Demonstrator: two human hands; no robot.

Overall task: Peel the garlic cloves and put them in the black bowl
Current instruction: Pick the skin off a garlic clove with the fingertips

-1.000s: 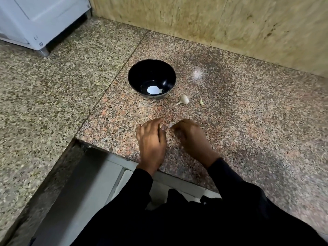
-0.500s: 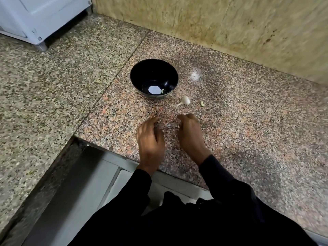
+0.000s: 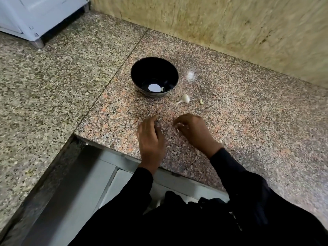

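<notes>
The black bowl stands on the pink granite counter, with one small peeled clove inside next to a bright reflection. An unpeeled garlic clove with a thin stem lies just right of the bowl, and a smaller pale garlic piece lies beyond it. My left hand rests on the counter in front of the bowl, fingers loosely bent, nothing visible in it. My right hand is beside it with fingers curled under; what they hold is hidden.
The counter's front edge runs just under my wrists, with a drop to a lower grey surface. A stained beige wall closes the back. A white appliance stands at the far left on the grey granite slab.
My hands, which met around a small whitish piece, have drawn apart; that piece is no longer visible between them. The bowl and loose cloves have not moved.
</notes>
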